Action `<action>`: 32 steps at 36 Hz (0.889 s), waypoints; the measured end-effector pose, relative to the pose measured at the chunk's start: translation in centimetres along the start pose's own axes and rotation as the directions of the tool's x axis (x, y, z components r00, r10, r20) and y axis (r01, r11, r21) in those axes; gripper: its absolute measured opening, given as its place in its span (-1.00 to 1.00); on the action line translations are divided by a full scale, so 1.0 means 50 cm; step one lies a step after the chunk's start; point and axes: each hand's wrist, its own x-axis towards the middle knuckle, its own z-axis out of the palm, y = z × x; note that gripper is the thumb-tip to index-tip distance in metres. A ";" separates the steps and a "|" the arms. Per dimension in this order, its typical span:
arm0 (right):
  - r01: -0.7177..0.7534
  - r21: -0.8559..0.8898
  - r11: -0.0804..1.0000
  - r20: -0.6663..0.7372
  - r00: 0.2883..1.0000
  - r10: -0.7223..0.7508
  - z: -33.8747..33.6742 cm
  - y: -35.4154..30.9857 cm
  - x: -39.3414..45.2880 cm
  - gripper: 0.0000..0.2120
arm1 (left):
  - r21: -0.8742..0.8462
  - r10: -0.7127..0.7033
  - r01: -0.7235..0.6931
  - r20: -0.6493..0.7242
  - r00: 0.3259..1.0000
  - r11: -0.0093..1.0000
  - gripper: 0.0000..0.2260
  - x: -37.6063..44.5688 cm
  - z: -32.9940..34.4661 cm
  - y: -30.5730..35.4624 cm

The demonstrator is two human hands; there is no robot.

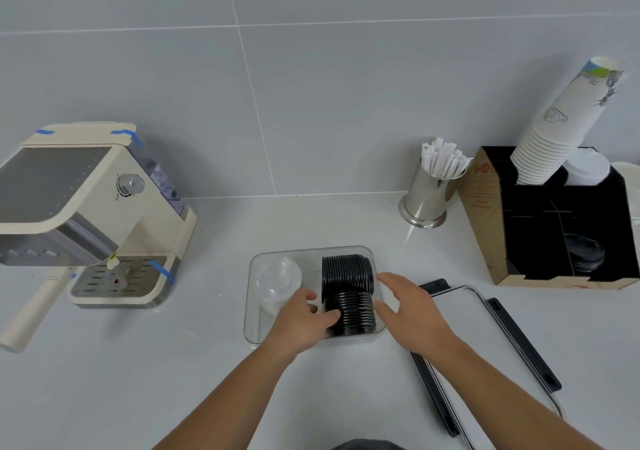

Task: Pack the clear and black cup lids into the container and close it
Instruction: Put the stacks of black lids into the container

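Observation:
A clear plastic container (pixel 254 337) sits open on the white counter in front of me. A stack of clear cup lids (pixel 277 281) lies in its left half. Two stacks of black cup lids lie on their sides in its right half, one at the back (pixel 346 271) and one at the front (pixel 356 313). My left hand (pixel 301 321) grips the left end of the front black stack. My right hand (pixel 410 307) rests with spread fingers at the stack's right end, by the container's right wall. The container's lid (pixel 502 345), clear with black clips, lies flat to the right.
A cream espresso machine (pixel 86 207) stands at the left. At the back right are a steel cup of wrapped straws (pixel 433 190) and a cardboard organiser (pixel 554 228) holding paper cups (pixel 568 117), white lids and more black lids (pixel 585 254). A grey tiled wall rises behind.

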 end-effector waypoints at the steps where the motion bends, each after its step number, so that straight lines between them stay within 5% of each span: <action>1: -0.046 0.042 0.998 0.000 0.999 0.046 0.001 0.003 0.001 -0.54 | 0.001 0.004 -0.004 0.002 1.000 1.000 -0.38 -0.002 -0.003 -0.001; 5: -0.240 0.211 0.947 0.061 0.971 0.232 0.014 0.007 0.007 -0.47 | -0.002 -0.001 0.001 -0.003 1.000 1.000 -0.36 -0.002 -0.008 0.001; 10: -0.297 0.305 0.905 0.073 0.955 0.289 0.029 0.010 0.008 -0.61 | -0.013 -0.055 0.056 0.030 0.998 0.998 -0.33 0.011 -0.004 0.004; 16: -0.341 0.409 0.846 0.097 0.938 0.331 0.044 0.032 0.001 -0.53 | -0.057 -0.142 0.146 0.074 0.987 0.988 -0.10 0.036 0.007 0.007; 21: -0.353 0.458 0.816 0.095 0.932 0.350 0.051 0.038 0.000 -0.54 | -0.156 -0.156 0.178 0.143 0.977 0.972 -0.76 0.041 0.018 0.023; 32: -0.374 0.533 0.759 0.120 0.922 0.369 0.061 0.052 -0.001 -0.52 | -0.140 -0.148 0.162 0.109 0.983 0.977 -0.72 0.059 0.030 0.013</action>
